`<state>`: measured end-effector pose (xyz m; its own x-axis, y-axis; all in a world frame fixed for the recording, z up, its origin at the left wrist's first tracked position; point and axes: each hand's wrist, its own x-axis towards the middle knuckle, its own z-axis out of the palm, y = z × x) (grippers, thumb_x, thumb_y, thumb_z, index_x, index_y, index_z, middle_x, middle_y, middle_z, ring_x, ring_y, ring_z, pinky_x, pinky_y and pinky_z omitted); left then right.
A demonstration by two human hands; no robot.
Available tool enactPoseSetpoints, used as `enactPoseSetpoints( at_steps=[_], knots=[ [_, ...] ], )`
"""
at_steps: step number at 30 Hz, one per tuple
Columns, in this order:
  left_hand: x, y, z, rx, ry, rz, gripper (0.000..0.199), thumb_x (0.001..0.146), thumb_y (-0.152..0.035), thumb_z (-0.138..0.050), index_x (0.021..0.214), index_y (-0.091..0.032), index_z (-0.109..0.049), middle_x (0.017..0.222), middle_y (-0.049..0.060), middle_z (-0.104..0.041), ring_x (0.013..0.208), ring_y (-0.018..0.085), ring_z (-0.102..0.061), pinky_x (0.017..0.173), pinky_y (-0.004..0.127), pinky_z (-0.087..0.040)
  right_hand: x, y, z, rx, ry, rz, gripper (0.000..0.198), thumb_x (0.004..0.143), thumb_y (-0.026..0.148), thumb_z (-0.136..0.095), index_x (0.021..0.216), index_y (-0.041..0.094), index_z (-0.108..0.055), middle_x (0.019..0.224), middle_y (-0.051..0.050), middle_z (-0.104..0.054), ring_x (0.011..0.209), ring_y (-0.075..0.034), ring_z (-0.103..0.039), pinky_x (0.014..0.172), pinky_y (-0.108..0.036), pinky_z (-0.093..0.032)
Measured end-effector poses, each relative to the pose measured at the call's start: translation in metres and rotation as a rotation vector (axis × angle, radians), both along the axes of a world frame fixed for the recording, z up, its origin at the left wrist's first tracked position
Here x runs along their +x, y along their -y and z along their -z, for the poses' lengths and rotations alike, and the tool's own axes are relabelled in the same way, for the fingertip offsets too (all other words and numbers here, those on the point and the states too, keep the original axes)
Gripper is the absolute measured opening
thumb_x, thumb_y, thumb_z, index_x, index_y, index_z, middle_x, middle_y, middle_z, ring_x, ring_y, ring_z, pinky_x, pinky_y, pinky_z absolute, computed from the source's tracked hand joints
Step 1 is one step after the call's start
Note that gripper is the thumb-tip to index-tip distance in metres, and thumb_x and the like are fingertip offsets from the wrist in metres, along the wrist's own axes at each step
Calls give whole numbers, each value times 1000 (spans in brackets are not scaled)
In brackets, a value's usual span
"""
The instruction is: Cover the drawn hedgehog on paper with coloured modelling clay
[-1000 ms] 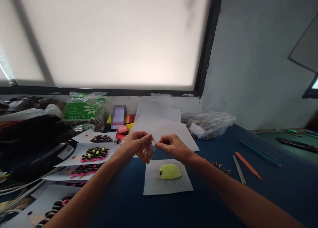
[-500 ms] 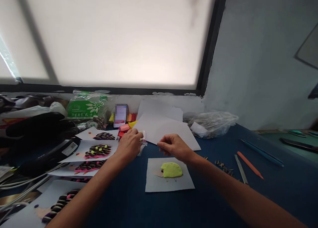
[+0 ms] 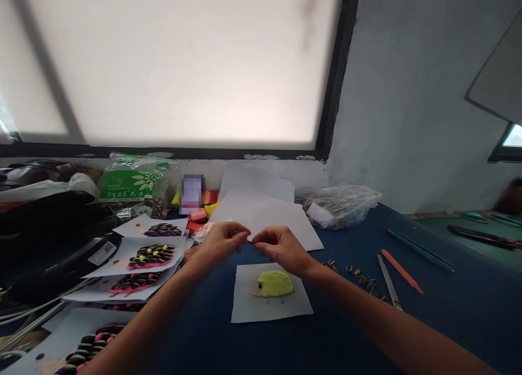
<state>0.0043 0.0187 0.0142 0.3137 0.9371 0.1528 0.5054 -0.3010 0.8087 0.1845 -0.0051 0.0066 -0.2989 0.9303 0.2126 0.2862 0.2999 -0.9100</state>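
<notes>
My left hand (image 3: 227, 238) and my right hand (image 3: 281, 247) meet fingertip to fingertip above the table, both closed in a pinch. Whatever lies between the fingers is too small to make out. Just below them is a white paper card (image 3: 244, 308) bearing a hedgehog shape with a flat yellow-green clay body (image 3: 276, 284), a dark eye and drawn legs. Beyond the hands lie sheets of white paper (image 3: 265, 211). Several sunflower seeds (image 3: 361, 277) are scattered to the right of my right wrist.
On the left, finished seed-hedgehog cards (image 3: 153, 255) overlap beside black bags and cables. Behind stand a green seed bag (image 3: 130, 184), a phone (image 3: 191, 194) and coloured clay packs (image 3: 198, 214). A grey knife (image 3: 389, 282), an orange tool (image 3: 403, 271) and a clear plastic bag (image 3: 346, 205) are right.
My left hand has come away from the clay packs and moved right, to meet my right hand's fingertips. The view has turned slightly to the right.
</notes>
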Motion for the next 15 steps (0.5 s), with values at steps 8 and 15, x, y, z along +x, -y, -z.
enactPoseSetpoints(
  at_steps=[8, 15],
  knots=[
    [10, 12, 5, -373, 370, 235, 44, 82, -56, -62, 87, -14, -74, 88, 12, -75, 71, 18, -69, 61, 24, -49, 9, 6, -5, 252, 86, 125, 16, 81, 34, -71, 74, 20, -68, 76, -2, -63, 66, -15, -51, 60, -28, -40],
    [14, 16, -1, -499, 451, 228, 39, 71, -53, -76, 83, -15, -72, 84, 7, -73, 73, 18, -68, 60, 23, -47, 13, 7, -9, 270, 155, 81, 26, 81, 41, -72, 73, 19, -60, 73, 1, -55, 62, -12, -44, 54, -25, -35]
  ],
)
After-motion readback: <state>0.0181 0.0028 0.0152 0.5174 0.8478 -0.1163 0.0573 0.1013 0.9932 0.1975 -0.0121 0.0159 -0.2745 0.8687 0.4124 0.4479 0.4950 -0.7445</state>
